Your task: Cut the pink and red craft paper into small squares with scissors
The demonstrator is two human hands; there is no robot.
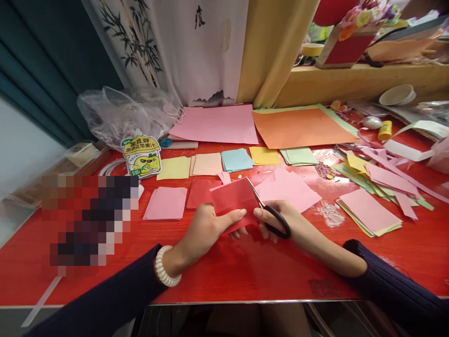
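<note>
My left hand (205,229) pinches a red sheet of paper (233,196), thumb on top and fingers beneath. In my right hand (280,215) is a pair of scissors with black handles (280,223); the blades lie along the right edge of the red sheet, pointing away from me. Behind the sheet rests a stack of red paper (198,194), partly hidden. Pink sheets (291,189) lie fanned just beyond my right hand. To the left sits a neat pile of pink squares (165,203).
Small paper stacks in yellow-green (173,167), peach (206,164) and blue (237,160) form a row. Large pink (217,124) and orange (301,126) sheets lie behind. Paper strips (393,178) clutter the right, near a pink-topped stack (370,211). A plastic bag (122,117) stands back left.
</note>
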